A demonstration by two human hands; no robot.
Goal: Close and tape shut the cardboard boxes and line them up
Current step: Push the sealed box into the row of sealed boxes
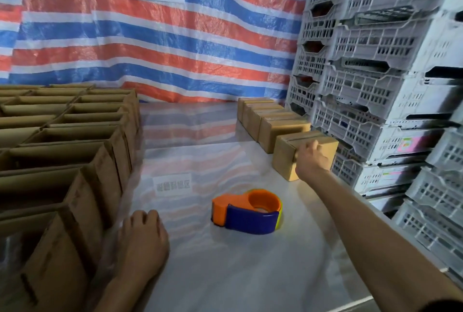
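We log a bare lane of table (195,151) running back to the tarp (175,48), walled left by open boxes (82,133), right by taped boxes (275,123) and crates (370,91), dispenser (248,212) mid-lane.

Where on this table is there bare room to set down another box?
Bare table runs down the middle, between the open boxes and the taped row, back to the tarp. Another patch lies in front of the tape dispenser, between the left hand and right forearm. The left side and the side by the crates are crowded.
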